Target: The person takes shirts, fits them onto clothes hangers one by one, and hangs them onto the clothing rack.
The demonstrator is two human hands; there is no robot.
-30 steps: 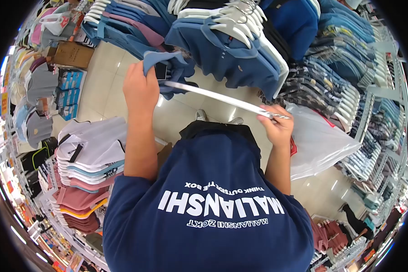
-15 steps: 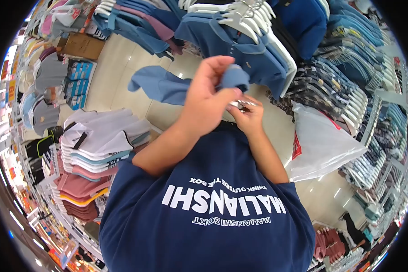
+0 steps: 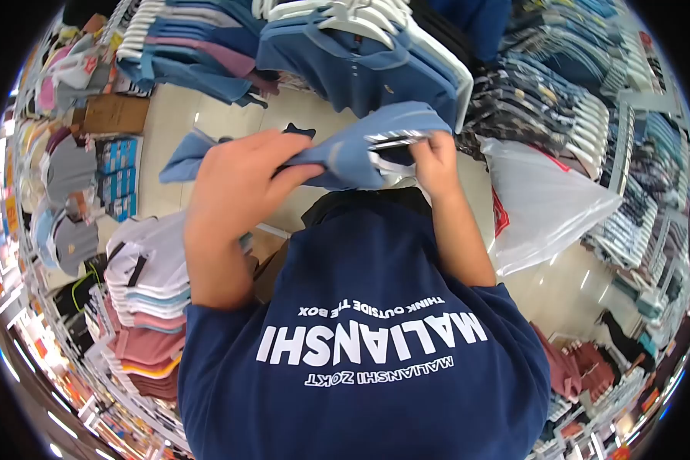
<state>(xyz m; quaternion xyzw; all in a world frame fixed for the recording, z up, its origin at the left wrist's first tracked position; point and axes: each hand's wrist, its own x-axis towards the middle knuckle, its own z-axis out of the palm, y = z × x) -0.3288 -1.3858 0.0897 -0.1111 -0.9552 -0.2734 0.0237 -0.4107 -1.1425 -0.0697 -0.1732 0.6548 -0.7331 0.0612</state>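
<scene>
A blue garment (image 3: 353, 149) is stretched between my two hands in front of my chest, partly smeared by motion. My left hand (image 3: 241, 184) is closed on its left part, with thumb and fingers pinching the cloth. At the garment's right end my right hand (image 3: 437, 162) is closed on the edge. Beside the right fingers, a black-and-white striped strip and a small white piece show in the garment's opening; I cannot make out what they are. Beyond my hands, a blue polo shirt (image 3: 337, 73) hangs at the front of a rack on a white hanger (image 3: 356, 29).
On the right, a white plastic bag (image 3: 548, 203) hangs beside a row of patterned shirts (image 3: 533, 115). To the left are stacked hanging shirts (image 3: 149, 261), blue packages (image 3: 119, 172) and a cardboard box (image 3: 115, 115). Tiled floor (image 3: 180, 115) lies between the racks.
My left hand has moved left and down, away from the right hand, drawing the garment out wider. My right hand has risen slightly to the right. The view has shifted a little.
</scene>
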